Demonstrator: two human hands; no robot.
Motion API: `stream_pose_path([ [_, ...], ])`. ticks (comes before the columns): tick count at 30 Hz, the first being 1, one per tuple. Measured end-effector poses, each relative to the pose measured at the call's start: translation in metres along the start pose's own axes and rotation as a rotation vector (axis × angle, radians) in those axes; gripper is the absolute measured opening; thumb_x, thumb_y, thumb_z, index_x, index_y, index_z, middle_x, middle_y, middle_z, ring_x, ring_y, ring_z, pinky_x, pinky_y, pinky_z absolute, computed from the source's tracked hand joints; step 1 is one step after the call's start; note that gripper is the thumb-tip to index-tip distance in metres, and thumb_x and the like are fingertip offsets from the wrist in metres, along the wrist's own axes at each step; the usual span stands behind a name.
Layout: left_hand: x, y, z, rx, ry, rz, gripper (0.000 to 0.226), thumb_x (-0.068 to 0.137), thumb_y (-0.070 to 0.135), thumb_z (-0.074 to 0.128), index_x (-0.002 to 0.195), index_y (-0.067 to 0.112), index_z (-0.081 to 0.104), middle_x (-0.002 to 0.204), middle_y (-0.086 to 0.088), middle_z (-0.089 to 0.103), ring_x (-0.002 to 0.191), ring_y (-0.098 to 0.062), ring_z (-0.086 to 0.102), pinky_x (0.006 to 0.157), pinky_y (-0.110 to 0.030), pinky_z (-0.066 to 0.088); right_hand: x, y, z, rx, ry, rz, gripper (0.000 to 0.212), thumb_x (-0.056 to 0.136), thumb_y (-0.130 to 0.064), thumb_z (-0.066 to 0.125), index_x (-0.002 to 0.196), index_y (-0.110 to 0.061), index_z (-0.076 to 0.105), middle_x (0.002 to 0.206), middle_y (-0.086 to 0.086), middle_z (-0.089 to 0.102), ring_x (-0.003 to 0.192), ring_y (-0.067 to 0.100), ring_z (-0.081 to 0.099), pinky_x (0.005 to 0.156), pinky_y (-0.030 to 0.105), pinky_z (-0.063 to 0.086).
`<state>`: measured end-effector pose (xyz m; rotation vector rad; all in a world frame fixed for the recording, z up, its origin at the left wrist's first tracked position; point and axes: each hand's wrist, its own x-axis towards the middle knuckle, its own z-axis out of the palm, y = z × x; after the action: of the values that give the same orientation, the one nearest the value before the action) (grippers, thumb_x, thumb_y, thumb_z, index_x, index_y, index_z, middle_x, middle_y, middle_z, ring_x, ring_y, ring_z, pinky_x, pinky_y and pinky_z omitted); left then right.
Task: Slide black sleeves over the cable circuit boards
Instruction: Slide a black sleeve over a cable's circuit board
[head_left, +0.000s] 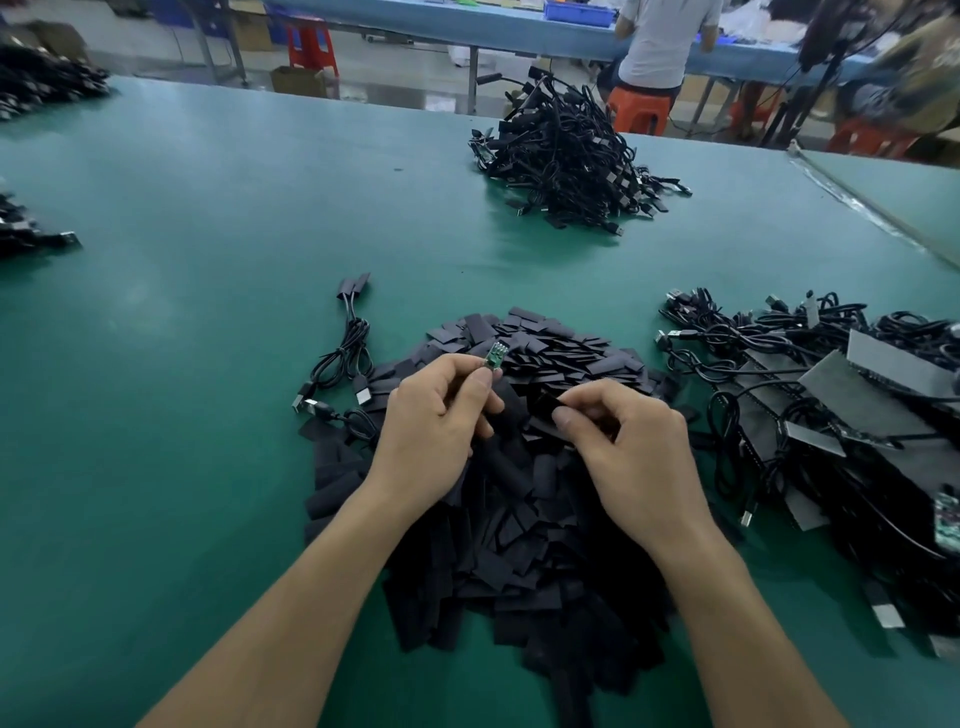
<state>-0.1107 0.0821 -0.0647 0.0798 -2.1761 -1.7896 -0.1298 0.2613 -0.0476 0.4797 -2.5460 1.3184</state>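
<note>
- The left grip (431, 421) pinches a small green circuit board (493, 358) between thumb and fingers, with the board pointing up and away.
- The right grip (634, 447) pinches a black sleeve (548, 402), near the board but apart from it.
- Both are above a heap of sleeves (519, 530) on the green worktop (182, 338).
- Tangled cables (805, 374) lie to the right.
</note>
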Motion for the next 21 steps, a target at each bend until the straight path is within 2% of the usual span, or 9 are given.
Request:
stream_pose_path([
  [4, -0.0034, 0.0026, 0.0007, -0.045, -0.072, 0.007, 0.014, 0.101, 0.016, 0.055, 0.095, 0.024, 0.065, 0.079, 0.008, 0.074, 0.060, -0.008, 0.065, 0.053, -0.010, 0.043, -0.0008, -0.0021, 0.0012, 0.088, -0.073, -0.052, 0.017, 0.091, -0.015, 0.069, 0.101, -0.028, 0.076, 0.090, -0.023, 0.072, 0.090, -0.007, 0.065, 0.078, 0.006, 0.046],
  [7, -0.0042, 0.0014, -0.0013, -0.056, -0.136, 0.058, 0.006, 0.097, 0.022, 0.063, 0.097, 0.027, 0.066, 0.075, 0.006, 0.073, 0.062, -0.009, 0.065, 0.060, -0.018, 0.050, -0.0015, -0.0049, 0.0039, 0.162, -0.101, -0.051, 0.020, 0.089, -0.013, 0.072, 0.101, -0.029, 0.074, 0.087, -0.024, 0.071, 0.084, -0.005, 0.066, 0.074, 0.006, 0.046],
  [10, -0.0033, -0.0012, -0.0025, -0.054, -0.177, 0.063, 0.016, 0.089, 0.033, 0.068, 0.104, 0.030, 0.068, 0.077, 0.003, 0.075, 0.064, -0.010, 0.065, 0.066, -0.031, 0.055, -0.0028, -0.0057, 0.0054, 0.180, -0.094, -0.056, 0.025, 0.086, -0.013, 0.075, 0.095, -0.036, 0.069, 0.081, -0.024, 0.068, 0.075, -0.003, 0.065, 0.066, 0.006, 0.044],
  [13, -0.0019, -0.0031, -0.0026, -0.079, -0.177, 0.046, 0.019, 0.086, 0.036, 0.069, 0.105, 0.034, 0.068, 0.076, 0.001, 0.075, 0.060, -0.011, 0.062, 0.063, -0.032, 0.053, -0.0040, -0.0063, 0.0049, 0.142, -0.085, -0.057, 0.028, 0.077, -0.020, 0.084, 0.100, -0.030, 0.072, 0.076, -0.016, 0.066, 0.072, 0.000, 0.062, 0.065, 0.008, 0.044],
  [16, -0.0010, -0.0049, -0.0021, -0.086, -0.175, 0.033, 0.020, 0.085, 0.036, 0.070, 0.104, 0.037, 0.068, 0.077, 0.000, 0.076, 0.059, -0.013, 0.063, 0.062, -0.034, 0.055, -0.0041, -0.0073, 0.0046, 0.057, -0.069, -0.103, 0.031, 0.072, -0.023, 0.087, 0.100, -0.028, 0.075, 0.082, -0.017, 0.068, 0.077, 0.001, 0.061, 0.068, 0.009, 0.044],
  [18, -0.0009, -0.0055, -0.0022, -0.080, -0.171, 0.035, 0.019, 0.086, 0.032, 0.071, 0.104, 0.035, 0.067, 0.076, 0.000, 0.076, 0.059, -0.015, 0.064, 0.062, -0.033, 0.056, -0.0042, -0.0088, 0.0048, -0.031, -0.071, -0.153, 0.026, 0.075, -0.026, 0.085, 0.100, -0.026, 0.077, 0.088, -0.016, 0.070, 0.081, 0.002, 0.063, 0.072, 0.016, 0.048],
  [21, -0.0010, -0.0053, -0.0025, -0.073, -0.170, 0.039, 0.018, 0.091, 0.024, 0.072, 0.106, 0.031, 0.067, 0.075, -0.001, 0.076, 0.058, -0.016, 0.065, 0.062, -0.031, 0.055, -0.0038, -0.0094, 0.0058, -0.145, -0.069, -0.212, 0.025, 0.079, -0.028, 0.081, 0.103, -0.023, 0.077, 0.092, -0.007, 0.072, 0.088, 0.013, 0.065, 0.079, 0.037, 0.054],
])
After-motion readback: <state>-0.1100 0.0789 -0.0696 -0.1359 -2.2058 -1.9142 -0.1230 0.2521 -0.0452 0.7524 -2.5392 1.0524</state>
